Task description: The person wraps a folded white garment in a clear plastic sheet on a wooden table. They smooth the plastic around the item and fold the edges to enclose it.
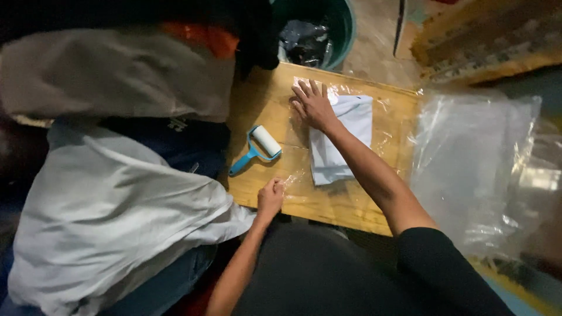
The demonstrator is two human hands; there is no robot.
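A folded white garment (345, 140) lies inside a clear plastic bag (304, 175) on a wooden board (263, 99). My right hand (313, 104) presses flat, fingers spread, on the bag's far left corner over the garment. My left hand (270, 198) pinches the near left edge of the clear bag at the board's front. A blue-handled lint roller (257, 149) with a white roll rests on the board just left of the bag, between my two hands.
A heap of clothes (111, 193) in white, grey and dark blue fills the left side. A stack of clear plastic bags (474, 164) lies to the right of the board. A green bucket (328, 23) with dark contents stands beyond the board.
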